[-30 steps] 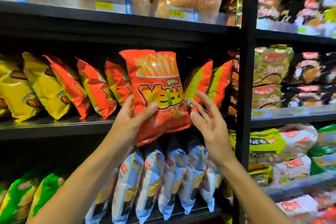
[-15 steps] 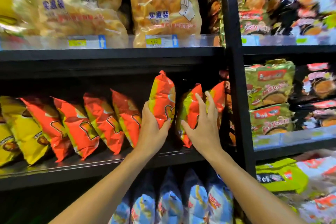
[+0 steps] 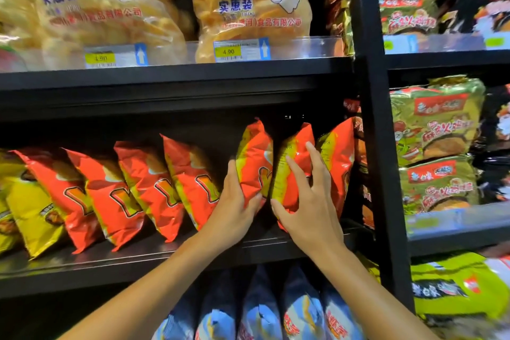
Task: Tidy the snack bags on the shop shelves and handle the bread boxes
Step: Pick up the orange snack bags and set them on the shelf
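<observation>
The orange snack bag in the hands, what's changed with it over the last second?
The orange snack bag was held face-on in front of the shelf; the left hand has turned it edge-on and slid it into the row, keeping its grip. The right hand, then open beside it, now presses back the neighbouring bag. The other orange bags to the left stayed leaning as before.

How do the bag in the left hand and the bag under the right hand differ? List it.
The left hand grips its orange bag round the lower edge; the right hand lies on its orange bag with fingers spread. The left-hand bag's top reaches slightly higher. Both are the same orange-and-yellow snack, standing edge-on on the middle shelf.
</observation>
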### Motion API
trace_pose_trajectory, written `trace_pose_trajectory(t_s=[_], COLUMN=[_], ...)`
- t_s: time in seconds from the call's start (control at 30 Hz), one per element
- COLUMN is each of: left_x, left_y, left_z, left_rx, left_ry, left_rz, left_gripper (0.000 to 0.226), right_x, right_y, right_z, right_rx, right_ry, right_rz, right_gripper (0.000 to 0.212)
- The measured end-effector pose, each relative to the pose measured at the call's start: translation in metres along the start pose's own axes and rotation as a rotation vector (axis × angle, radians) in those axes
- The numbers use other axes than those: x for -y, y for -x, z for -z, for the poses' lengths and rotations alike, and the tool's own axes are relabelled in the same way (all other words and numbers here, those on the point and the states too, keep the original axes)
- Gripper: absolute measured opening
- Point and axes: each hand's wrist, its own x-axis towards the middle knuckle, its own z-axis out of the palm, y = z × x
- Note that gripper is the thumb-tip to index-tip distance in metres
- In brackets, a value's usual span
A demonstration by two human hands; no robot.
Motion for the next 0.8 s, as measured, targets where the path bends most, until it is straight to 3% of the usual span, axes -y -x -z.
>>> trace_pose_trajectory(t_s=[0.2, 0.43, 0.57, 0.67, 0.8], left_x=[-0.001, -0.009, -0.020, -0.011, 0.033], left_y=[0.004, 0.010, 0.031, 0.053, 0.091], left_z=[-0.011, -0.006, 0.025, 0.071, 0.132], left_rx=[0.087, 0.068, -0.029, -0.069, -0.092], left_ry=[-0.232, -0.254, -0.318, -0.549, -0.745], left_rz=[-0.072, -0.130, -0.277, -0.433, -0.493], left_gripper=[0.107, 0.111, 0.096, 0.072, 0.060], right_x=[-0.002, -0.006, -0.007, 0.002, 0.041], right_y=[0.000, 0.000, 0.003, 0.011, 0.018], right_z=[-0.001, -0.001, 0.005, 0.009, -0.001], right_rx=[-0.011, -0.043, -0.126, -0.214, -0.126], right_ry=[0.010, -0.041, -0.134, -0.157, -0.248], right_rz=[0.006, 0.022, 0.081, 0.217, 0.356], right_gripper=[0.084, 0.078, 0.063, 0.049, 0.041])
